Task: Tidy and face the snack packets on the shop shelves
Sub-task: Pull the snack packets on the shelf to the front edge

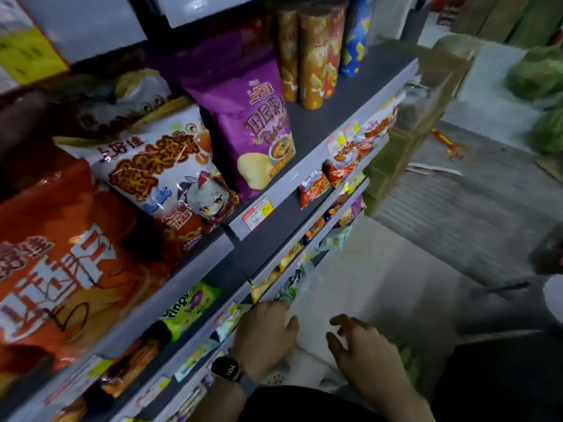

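The left hand, a smartwatch on its wrist, comes up from the bottom centre of the frame to the low shelves. Its fingers lie fairly straight with the thumb held out to the side, and the fingertips sit right by a yellowish packet at a shelf's front edge. Motion blur hides whether they touch it. The right hand hovers just right of it over the pale floor, with its fingers spread and lightly bent. It grips nothing.

The snack packets fill the left half of the frame on slanting tiers:

- **Far left:** a large red-orange bag leans forward.
- **Above and right of it:** a white-and-orange bag with a cartoon figure.
- **Upper centre:** a purple crisp bag stands upright.
- **Behind the purple bag, at the top:** orange crisp tubes stand beside a blue tube.

A red-and-yellow price tag is fixed to the grey shelf lip under the purple bag.

One tier down, a green rings bag lies in the lower centre — further along that tier, small red packets show near the middle right.

Brown cardboard boxes stand at the end of the shelving in the upper right. Green watermelons lie at the right edge.
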Motion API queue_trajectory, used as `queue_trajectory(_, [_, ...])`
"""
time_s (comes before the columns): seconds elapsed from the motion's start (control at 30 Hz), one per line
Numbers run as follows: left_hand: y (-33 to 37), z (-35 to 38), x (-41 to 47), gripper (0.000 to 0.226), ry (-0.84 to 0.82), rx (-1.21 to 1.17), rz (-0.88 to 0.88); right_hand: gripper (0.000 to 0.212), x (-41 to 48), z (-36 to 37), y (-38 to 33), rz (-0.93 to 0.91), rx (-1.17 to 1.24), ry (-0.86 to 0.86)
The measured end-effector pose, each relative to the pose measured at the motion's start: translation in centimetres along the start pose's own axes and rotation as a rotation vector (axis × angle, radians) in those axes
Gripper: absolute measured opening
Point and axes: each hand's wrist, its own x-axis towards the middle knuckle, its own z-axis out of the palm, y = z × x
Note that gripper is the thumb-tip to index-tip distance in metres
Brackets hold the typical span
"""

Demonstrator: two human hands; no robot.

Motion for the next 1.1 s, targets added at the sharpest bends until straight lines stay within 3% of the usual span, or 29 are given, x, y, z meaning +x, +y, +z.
queue_trajectory(0.17, [1.5,1.0,-2.0,0.037,0.151,-0.097,-0.234,0.039,3.1,-3.1,0.6,-0.286,-0.107,-0.087])
queue_trajectory(0.43, [4.2,2.5,-8.5,0.036,0.405,-0.210,-0.616,0.026,4.2,-5.3,-2.1,-0.821,-0.365,-0.060])
queue_trajectory(0.7, [6.2,-3.4,-16.7,0.036,0.709,-0.074,-0.699,0.037,-0.6,-10.1,-10.3,-1.199,-0.352,0.045])
queue_trajectory(0.87, [6.9,-11.3,-22.6,0.046,0.931,0.064,-0.689,0.033,-5.6,-16.7,-17.5,-1.394,-0.231,0.266])
queue_trajectory(1.1, [8.2,-22.3,-31.8,0.045,1.223,0.256,-0.679,0.041,-12.6,-25.2,-26.0,-1.506,-0.165,0.630])
